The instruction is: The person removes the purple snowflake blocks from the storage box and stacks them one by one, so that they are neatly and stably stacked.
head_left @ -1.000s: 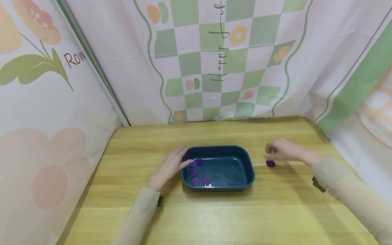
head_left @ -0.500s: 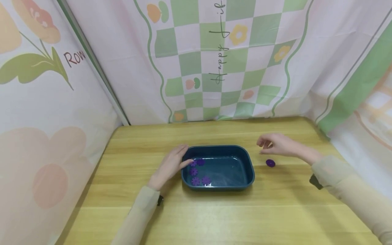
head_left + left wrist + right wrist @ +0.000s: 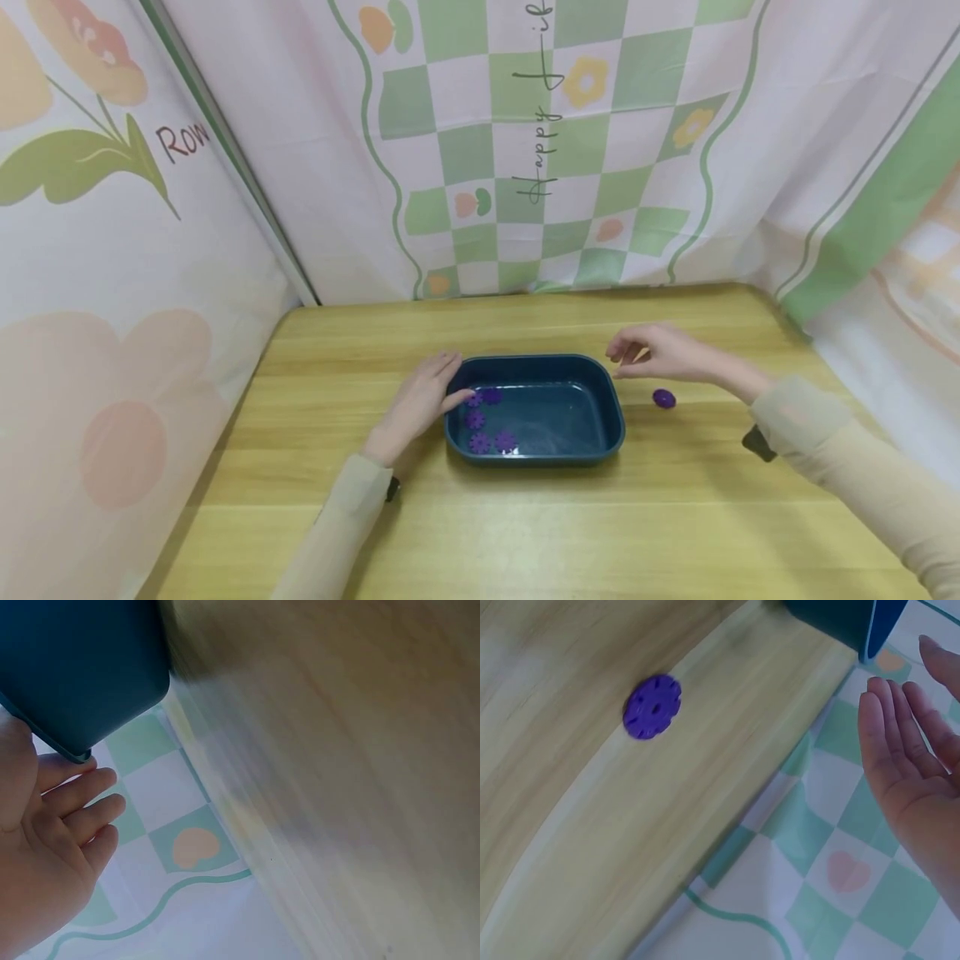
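Note:
My left hand (image 3: pixel 414 408) rests on the left side of a dark teal rectangular box (image 3: pixel 540 460). Its thumb reaches over the rim; in the left wrist view the loosely bent fingers lie by the rim. Inside the box, along the left, lie several purple notched discs (image 3: pixel 480 442). My right hand (image 3: pixel 663 352) hovers just beyond the box's right end, fingers loosely bent. The right wrist view shows nothing between its thumb and fingers. One more purple notched disc (image 3: pixel 653 706), with a small centre hole, lies on the table between box and right forearm.
The wooden table (image 3: pixel 525 542) ends at the back against a hanging cloth (image 3: pixel 517 150) with green checks. Patterned cloth also hangs at the left and right sides. Dark bands are on both wrists.
My right hand has moved left from above the loose purple disc to the box's right end. That disc stays on the table. The left hand and the box hold still.

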`<state>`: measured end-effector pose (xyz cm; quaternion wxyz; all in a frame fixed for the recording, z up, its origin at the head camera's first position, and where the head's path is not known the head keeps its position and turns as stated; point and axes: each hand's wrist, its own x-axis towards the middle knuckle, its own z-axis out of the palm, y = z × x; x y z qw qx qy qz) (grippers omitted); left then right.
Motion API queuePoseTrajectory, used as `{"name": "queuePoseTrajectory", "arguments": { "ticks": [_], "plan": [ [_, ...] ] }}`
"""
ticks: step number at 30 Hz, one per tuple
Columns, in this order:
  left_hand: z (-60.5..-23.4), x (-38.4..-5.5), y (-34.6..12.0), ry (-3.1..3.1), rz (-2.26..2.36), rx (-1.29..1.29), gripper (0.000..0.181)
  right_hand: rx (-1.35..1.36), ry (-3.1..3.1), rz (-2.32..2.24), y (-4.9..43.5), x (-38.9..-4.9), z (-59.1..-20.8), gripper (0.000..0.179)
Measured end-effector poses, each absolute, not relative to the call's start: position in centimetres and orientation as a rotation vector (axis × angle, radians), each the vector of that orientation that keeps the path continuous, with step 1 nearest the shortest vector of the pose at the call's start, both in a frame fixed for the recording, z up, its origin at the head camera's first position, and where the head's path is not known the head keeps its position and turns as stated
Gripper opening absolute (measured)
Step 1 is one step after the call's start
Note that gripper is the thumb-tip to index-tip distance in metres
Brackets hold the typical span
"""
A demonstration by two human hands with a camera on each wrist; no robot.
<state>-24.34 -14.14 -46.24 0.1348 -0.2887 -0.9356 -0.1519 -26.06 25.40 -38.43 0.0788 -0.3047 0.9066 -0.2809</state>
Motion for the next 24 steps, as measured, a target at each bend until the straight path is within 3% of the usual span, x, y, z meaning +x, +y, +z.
{"name": "queuePoseTrajectory", "arguments": {
  "ticks": [16,24],
  "plan": [
    [-46.2,-24.3,-14.2,-2.705,-0.409,-0.859,0.065,-0.992,2.565,-0.876,23.0,-25.7,-38.4,0.035],
    [-46.2,-24.3,-14.2,-2.705,-0.413,-0.839,0.064,-1.058,2.537,-0.82,21.9,-26.1,-38.6,0.028]
  ]
}}
